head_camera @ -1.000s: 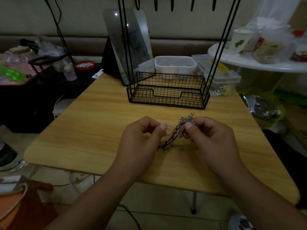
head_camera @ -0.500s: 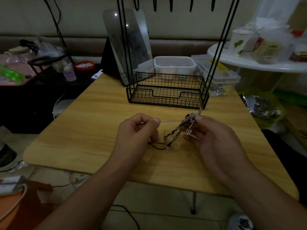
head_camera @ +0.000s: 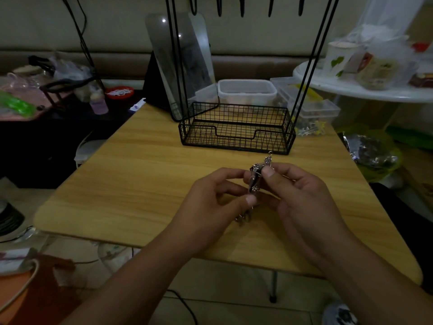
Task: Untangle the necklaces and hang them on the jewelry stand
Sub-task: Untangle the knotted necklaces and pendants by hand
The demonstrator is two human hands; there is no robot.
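Note:
A tangled bunch of silver and dark necklaces (head_camera: 255, 178) is held above the wooden table (head_camera: 140, 184), pinched between both hands. My left hand (head_camera: 210, 207) grips its lower part with thumb and fingers, and a short loop of chain (head_camera: 243, 217) dangles below. My right hand (head_camera: 302, 195) pinches the upper end, where silver charms (head_camera: 267, 159) stick out. The black wire jewelry stand (head_camera: 236, 130) with its basket base sits just beyond the hands; its hooks (head_camera: 242, 7) show at the top edge.
A mirror (head_camera: 180, 64) leans behind the stand's left side. Clear plastic boxes (head_camera: 246, 91) sit behind the basket. At right is a white round table (head_camera: 351, 90) with containers. A dark side table with clutter (head_camera: 58, 90) stands at left.
My hands have come together from the spread position half a second ago, and the necklace bunch now stands nearly upright between them instead of stretched out sideways.

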